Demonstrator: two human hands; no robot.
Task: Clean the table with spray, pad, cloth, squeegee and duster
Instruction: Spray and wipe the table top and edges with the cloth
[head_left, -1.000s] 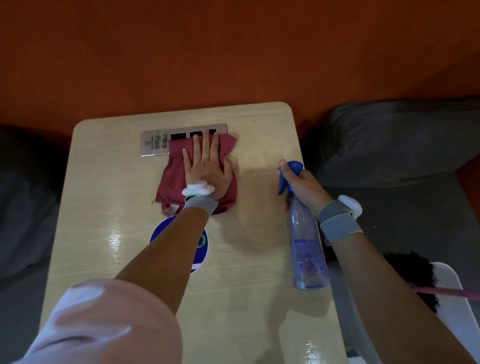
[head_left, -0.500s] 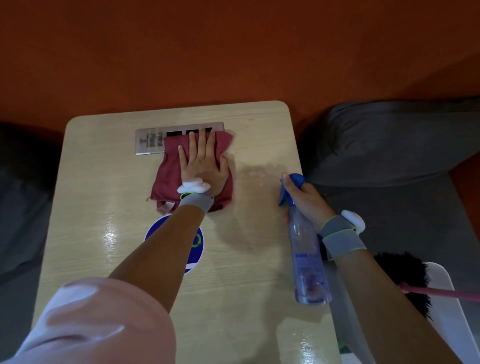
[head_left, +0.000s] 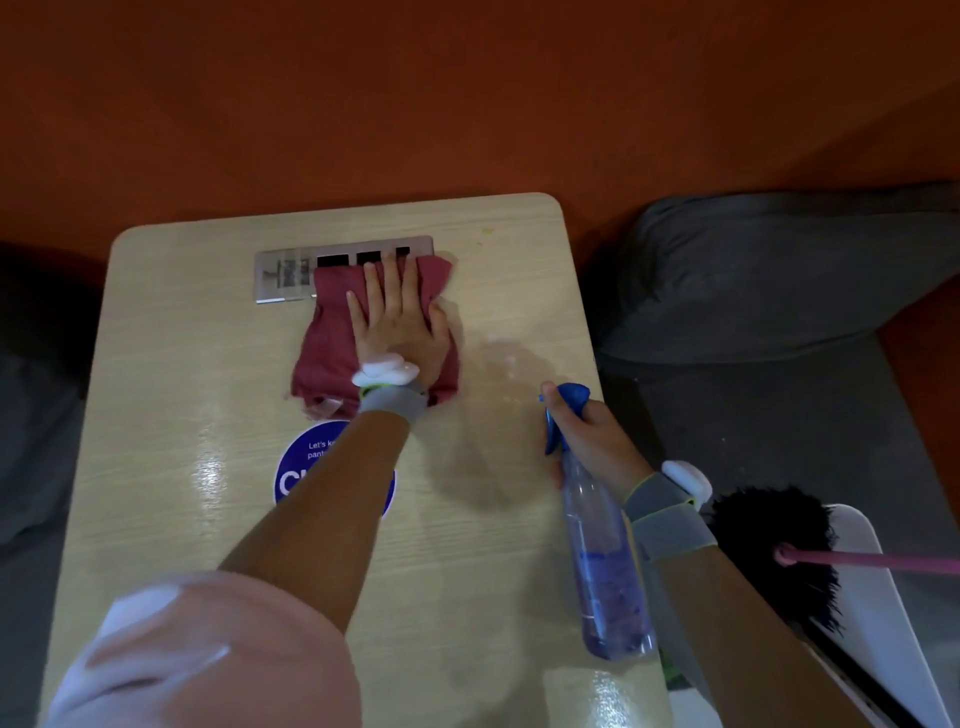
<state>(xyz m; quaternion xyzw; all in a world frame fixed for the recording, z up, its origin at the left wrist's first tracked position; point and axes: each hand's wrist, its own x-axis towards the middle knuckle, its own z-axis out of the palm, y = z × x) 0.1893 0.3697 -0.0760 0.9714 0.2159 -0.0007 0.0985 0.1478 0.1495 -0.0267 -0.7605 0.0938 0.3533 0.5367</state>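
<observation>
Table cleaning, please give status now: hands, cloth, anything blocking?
Left hand flat on red cloth, cloth overlapping metal socket plate. Right hand gripping spray bottle. Nothing blocking.

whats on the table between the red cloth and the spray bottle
No object: the head view shows only bare tabletop between the red cloth and the spray bottle, with a faint wet-looking patch on it.
</observation>
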